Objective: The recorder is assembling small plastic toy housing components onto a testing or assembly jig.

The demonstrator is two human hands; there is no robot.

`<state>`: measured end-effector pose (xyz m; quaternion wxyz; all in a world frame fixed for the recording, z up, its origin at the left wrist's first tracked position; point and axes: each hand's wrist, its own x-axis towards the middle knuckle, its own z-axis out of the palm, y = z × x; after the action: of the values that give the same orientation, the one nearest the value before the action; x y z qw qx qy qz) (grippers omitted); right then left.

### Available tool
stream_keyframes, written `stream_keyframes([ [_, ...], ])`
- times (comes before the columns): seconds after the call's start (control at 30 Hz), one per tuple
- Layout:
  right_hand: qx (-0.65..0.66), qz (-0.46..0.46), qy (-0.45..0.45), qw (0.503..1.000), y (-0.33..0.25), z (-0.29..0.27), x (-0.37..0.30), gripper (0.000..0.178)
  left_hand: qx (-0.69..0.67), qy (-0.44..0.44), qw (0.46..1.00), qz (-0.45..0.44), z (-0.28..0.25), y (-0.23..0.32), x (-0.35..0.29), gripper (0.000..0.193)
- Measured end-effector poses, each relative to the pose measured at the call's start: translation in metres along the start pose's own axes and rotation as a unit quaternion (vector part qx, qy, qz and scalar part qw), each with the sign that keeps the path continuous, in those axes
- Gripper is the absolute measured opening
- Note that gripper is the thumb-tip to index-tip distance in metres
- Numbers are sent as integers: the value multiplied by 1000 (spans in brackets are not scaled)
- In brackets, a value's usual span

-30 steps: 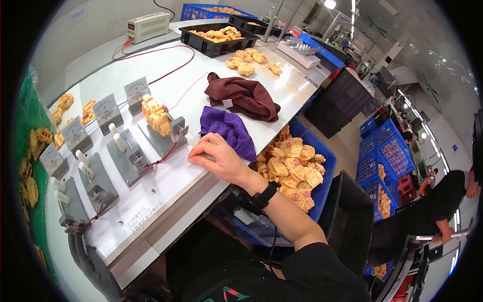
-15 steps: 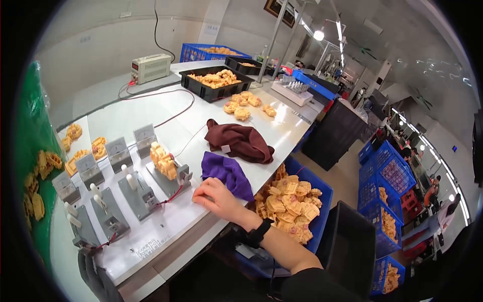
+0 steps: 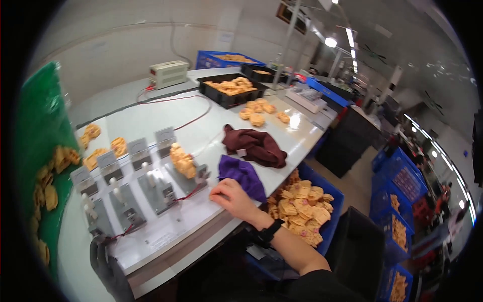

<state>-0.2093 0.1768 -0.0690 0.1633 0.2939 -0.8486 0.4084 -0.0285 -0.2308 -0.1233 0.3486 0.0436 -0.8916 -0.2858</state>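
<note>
My right hand (image 3: 234,197) rests at the right front end of a white test board (image 3: 166,226), its fingers curled; what they hold, if anything, is hidden. My left hand (image 3: 108,269), in a dark grey glove, is at the board's front left corner beside a dark end block, its fingers partly hidden. Several grey fixtures (image 3: 157,194) with white lever handles stand in a row on the board, small meters (image 3: 137,152) behind them. A yellow, waffle-like moulded part (image 3: 182,161) sits upright on the rightmost fixture. Just beyond my right hand lies a purple cloth (image 3: 241,176).
A maroon cloth (image 3: 256,146) and loose yellow parts (image 3: 257,111) lie farther back. Black tray (image 3: 226,100) and power supply (image 3: 168,74) stand behind. A green bag (image 3: 40,131) with parts is at left. Right of the table are a blue crate (image 3: 336,216) of parts and a black bin (image 3: 359,246).
The whole view has shifted, so the table and its things appear farther right and slightly lower. Both hands keep about the same places at the board.
</note>
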Motion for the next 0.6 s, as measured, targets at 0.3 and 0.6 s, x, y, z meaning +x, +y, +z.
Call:
stream_keyframes([
  [0.3,-5,13,-7,1000,74,-21,-27,12,-5,14,997,-80,-14,77,21,43],
  [0.6,-66,29,-17,997,-4,-12,0,21,32,10,994,-100,-7,74,9,41],
])
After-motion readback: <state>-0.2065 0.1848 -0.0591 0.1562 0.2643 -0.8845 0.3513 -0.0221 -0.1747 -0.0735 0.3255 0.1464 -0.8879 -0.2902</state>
